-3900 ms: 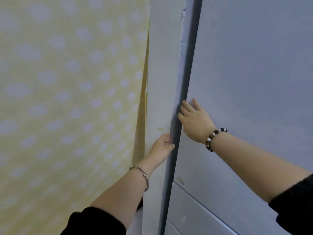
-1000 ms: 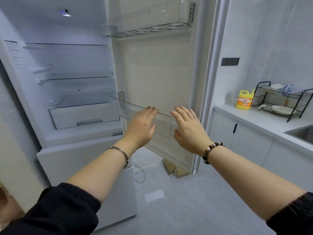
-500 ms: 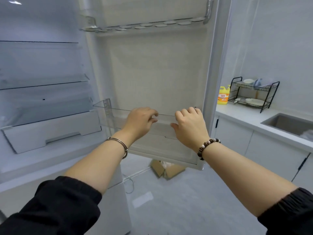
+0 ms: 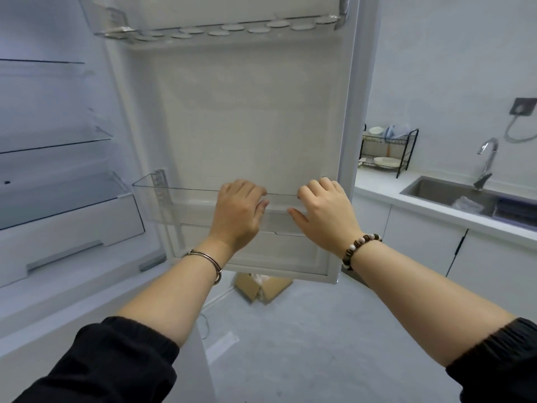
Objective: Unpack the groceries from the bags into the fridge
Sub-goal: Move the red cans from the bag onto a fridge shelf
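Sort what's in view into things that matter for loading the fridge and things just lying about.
For the job:
fridge door
clear door bin, gripped at its rim by left hand and right hand
glass shelves
drawer
No grocery bags show.

Lying about:
dish rack
sink
tap
cardboard box on the floor

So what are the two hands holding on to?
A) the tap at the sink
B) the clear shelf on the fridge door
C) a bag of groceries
B: the left hand and the right hand both curl their fingers over the front edge of the clear door shelf.
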